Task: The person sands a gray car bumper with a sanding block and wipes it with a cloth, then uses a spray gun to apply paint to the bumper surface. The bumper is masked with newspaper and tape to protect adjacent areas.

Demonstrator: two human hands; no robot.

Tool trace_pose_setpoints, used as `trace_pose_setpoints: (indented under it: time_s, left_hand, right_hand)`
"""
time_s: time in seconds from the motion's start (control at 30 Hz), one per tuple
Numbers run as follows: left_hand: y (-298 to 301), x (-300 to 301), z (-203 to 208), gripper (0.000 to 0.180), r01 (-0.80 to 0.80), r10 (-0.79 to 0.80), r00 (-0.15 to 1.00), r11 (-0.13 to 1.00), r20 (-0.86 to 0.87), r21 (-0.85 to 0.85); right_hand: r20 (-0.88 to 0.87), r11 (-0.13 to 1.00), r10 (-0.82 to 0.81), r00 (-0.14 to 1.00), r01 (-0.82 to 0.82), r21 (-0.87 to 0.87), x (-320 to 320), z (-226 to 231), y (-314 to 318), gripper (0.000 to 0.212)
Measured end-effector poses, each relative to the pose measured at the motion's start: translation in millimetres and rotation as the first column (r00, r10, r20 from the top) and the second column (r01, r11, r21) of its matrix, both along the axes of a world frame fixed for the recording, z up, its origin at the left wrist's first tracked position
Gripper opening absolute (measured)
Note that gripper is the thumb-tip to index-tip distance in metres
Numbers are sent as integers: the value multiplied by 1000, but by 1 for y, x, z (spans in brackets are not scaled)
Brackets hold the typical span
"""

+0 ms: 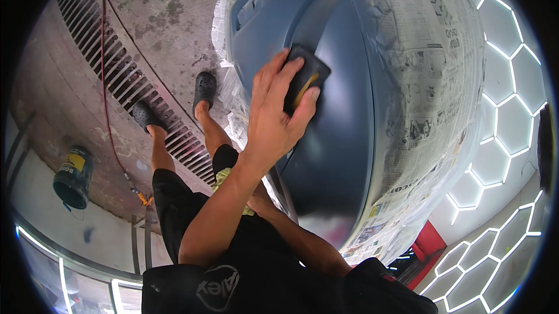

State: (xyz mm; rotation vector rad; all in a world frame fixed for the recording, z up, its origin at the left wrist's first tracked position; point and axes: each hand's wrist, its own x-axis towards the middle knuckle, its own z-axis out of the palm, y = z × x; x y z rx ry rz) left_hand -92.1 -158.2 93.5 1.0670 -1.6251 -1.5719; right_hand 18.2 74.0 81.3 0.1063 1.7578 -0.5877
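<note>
Your left hand (276,110) is flat on the dark sanding block (305,81), fingers spread over its top and thumb hooked on its right edge, so it's clamped on the block. The block is pressed against the matte blue-grey car panel (332,157), about mid-panel, just left of the raised crease. Your right hand (259,200) sits low, tucked behind the left forearm and against the panel's lower edge; can't tell if it's closed or apart, it's mostly hidden. A bit of yellow-green cloth (224,180) shows just beside it. Newspaper masking (419,81) covers the body to the right of the panel, touching its edge. Below on the concrete floor: your black clogs (204,90) standing on and beside the floor drain grate (134,87), a red hose (105,81) crossing it, and a dark bucket (73,177) well off to the left.
</note>
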Motion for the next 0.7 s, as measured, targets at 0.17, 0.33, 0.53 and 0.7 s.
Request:
trace_pose_setpoints:
  time_s: [0.17,0.33,0.53,0.7]
  left_hand:
    - [-10,-11,-1,53,-13,13,1000,1000,7,1]
    - [3,-1,-3,55,-1,1,1000,1000,18,-14]
    - [-35,-28,-3,57,19,-19,1000,1000,24,3]
    - [10,17,6,51,-65,61,995,996,82,53]
  right_hand:
    - [87,999,-29,996,26,32,-4,-3,-1,63]
    - [7,999,-31,999,31,-24,-2,-1,-4,63]
    - [71,998,37,997,-40,41,-2,-14,12,61]
    - [33,995,25,999,-21,-101,-8,-2,-2,58]
